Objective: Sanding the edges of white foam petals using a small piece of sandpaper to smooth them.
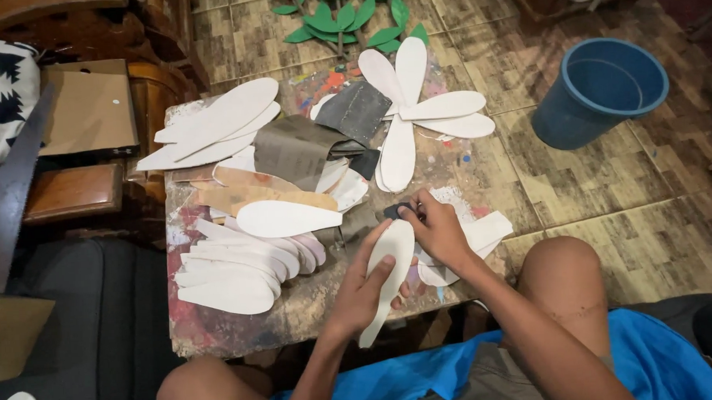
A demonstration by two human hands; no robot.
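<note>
My left hand [365,290] grips a white petal-shaped cut-out [392,252] by its lower half, holding it over the near edge of the paint-stained low table [218,327]. At the petal's upper tip, my right hand [436,230] presses a small dark piece of sandpaper [395,211]. Left of my hands lies a stack of similar white petals [240,267]. More white petals [416,103] fan out at the table's far side, beside grey and brown sandpaper sheets [314,138].
A blue bucket [601,89] stands on the tiled floor at the right. Green leaf cut-outs [342,15] lie beyond the table. A saw blade [9,196], cardboard [88,107] and a patterned cushion [1,94] are at the left. My bare knees flank the table's near edge.
</note>
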